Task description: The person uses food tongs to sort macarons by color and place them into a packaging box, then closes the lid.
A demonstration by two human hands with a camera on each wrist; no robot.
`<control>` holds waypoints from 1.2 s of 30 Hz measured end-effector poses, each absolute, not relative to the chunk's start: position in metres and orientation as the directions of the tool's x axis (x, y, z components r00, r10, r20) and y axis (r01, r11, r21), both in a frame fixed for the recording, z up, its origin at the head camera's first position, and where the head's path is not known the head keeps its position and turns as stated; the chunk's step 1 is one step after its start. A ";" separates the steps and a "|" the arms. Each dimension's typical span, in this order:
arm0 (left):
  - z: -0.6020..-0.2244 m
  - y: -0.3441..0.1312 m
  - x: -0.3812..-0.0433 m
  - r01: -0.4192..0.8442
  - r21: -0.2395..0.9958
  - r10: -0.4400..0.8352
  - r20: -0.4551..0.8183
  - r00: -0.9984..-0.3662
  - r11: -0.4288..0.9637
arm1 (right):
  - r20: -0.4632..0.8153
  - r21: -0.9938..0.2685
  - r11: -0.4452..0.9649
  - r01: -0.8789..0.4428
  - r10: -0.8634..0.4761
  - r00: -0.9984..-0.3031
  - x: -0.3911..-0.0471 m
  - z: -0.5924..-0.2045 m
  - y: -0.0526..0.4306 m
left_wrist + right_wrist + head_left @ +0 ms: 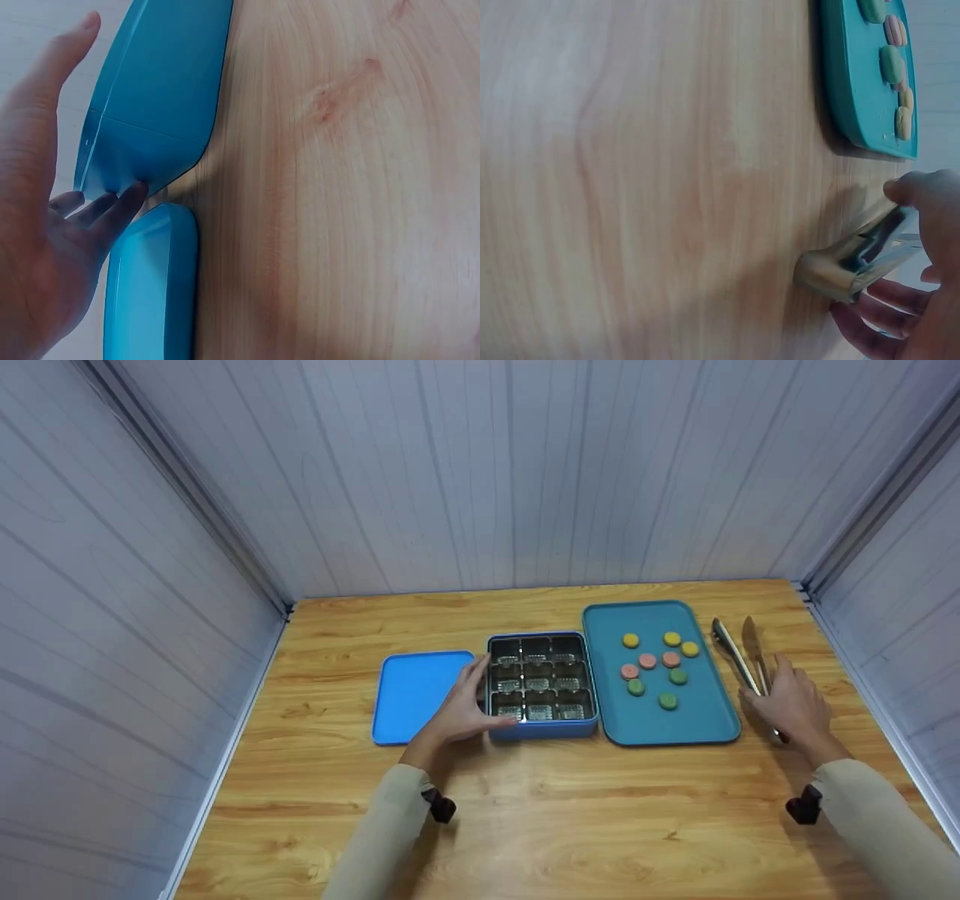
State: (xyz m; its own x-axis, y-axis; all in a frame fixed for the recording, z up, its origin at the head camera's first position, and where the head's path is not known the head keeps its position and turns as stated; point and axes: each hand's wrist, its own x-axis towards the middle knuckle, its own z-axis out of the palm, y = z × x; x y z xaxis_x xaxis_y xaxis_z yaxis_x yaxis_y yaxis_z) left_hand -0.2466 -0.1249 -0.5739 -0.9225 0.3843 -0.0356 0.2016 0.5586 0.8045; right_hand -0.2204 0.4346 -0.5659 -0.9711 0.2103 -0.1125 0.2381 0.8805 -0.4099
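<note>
My left hand (463, 711) is at the left side of a blue box (544, 730); its thumb reaches along the front edge and its fingers touch the side wall. A clear plastic insert (538, 684) with several square compartments fills the box. On the right, my right hand (791, 706) holds a pair of metal tongs (832, 274), thumb on one side and fingers curled on the other. The arms of the tongs are spread apart, pointing away from me, and their joined end is low over the table.
A teal tray (675, 727) stands against the box's right side, with yellow macarons (631, 640), pink macarons (647, 661) and green macarons (668, 702) scattered on it. To the box's left lies a blue lid (412, 697). Pale panels (465, 472) enclose the wooden table (570, 825).
</note>
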 end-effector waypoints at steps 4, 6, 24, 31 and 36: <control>-0.576 -0.126 -0.247 0.205 0.813 0.381 -0.021 -0.924 0.544 | -0.072 -0.420 0.885 0.200 0.187 -0.980 -0.218 -0.568 0.435; -0.578 -0.127 -0.247 0.199 0.827 0.381 -0.019 -0.924 0.526 | -0.049 -0.427 0.887 0.178 0.174 -0.984 -0.217 -0.569 0.435; -0.579 -0.124 -0.246 0.163 0.857 0.361 -0.029 -0.932 0.489 | -0.182 -0.383 0.911 0.155 0.090 -0.979 -0.225 -0.552 0.453; -0.580 -0.125 -0.246 0.171 0.863 0.375 -0.022 -0.927 0.475 | -0.196 -0.357 0.924 0.140 0.073 -0.978 -0.225 -0.544 0.456; -0.580 -0.124 -0.246 0.169 0.849 0.362 -0.028 -0.932 0.501 | -0.176 -0.359 0.924 0.132 0.072 -0.982 -0.224 -0.544 0.457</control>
